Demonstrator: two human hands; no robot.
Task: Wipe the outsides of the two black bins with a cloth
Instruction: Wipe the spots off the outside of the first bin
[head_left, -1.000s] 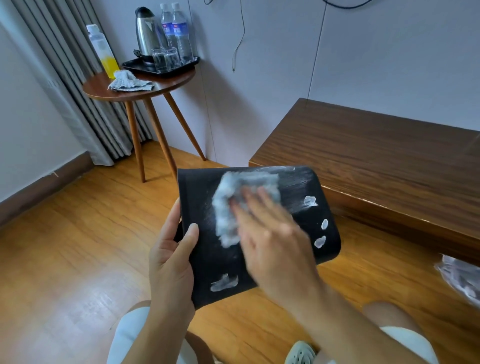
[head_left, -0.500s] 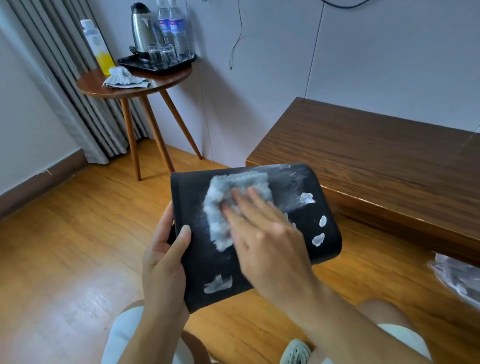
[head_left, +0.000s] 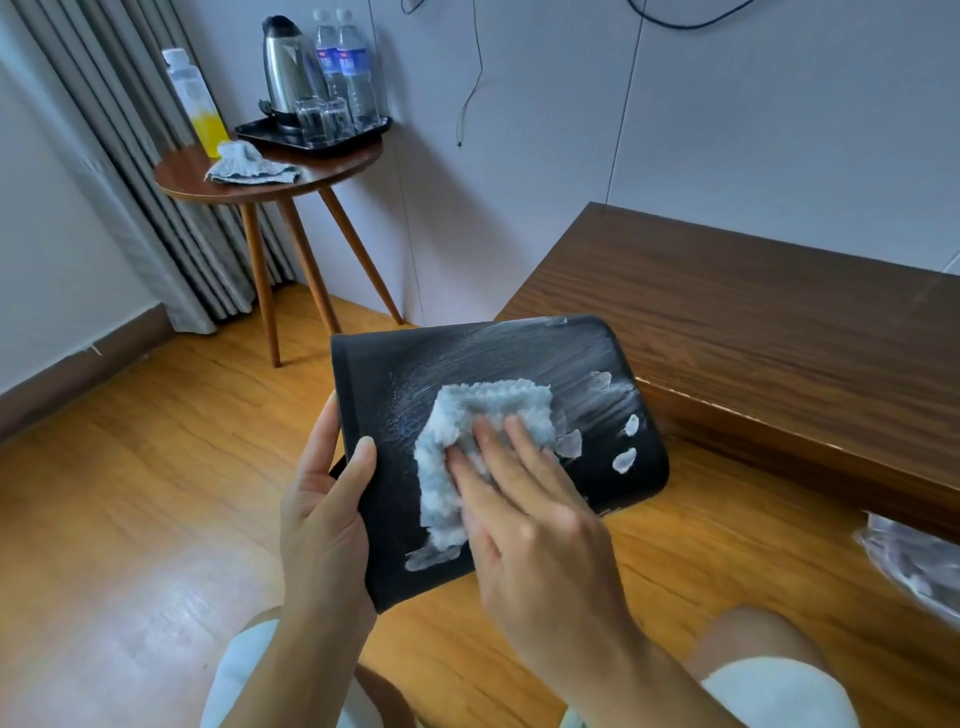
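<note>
Wood floor (head_left: 130, 493), low bench (head_left: 753, 332) right. Bin (head_left: 597, 353) held mid-air, near centre; left hand (head_left: 322, 499) gripping left edge. Right hand (head_left: 524, 514) flat-fingered, pressing cloth (head_left: 483, 421) on side. Far half smeared; white blobs left right and near. Second bin unseen, judged pending.

The bin (head_left: 395, 519) I hold is matt black, smeared with whitish streaks and blobs toward two o'clock. The cloth (head_left: 483, 421) under my right hand (head_left: 535, 525) is fluffy, pale grey. The floor (head_left: 130, 493) is glossy, warm wood. At eleven o'clock, a shiny metal kettle (head_left: 283, 62) stands beside clear plastic bottles (head_left: 345, 67).
</note>
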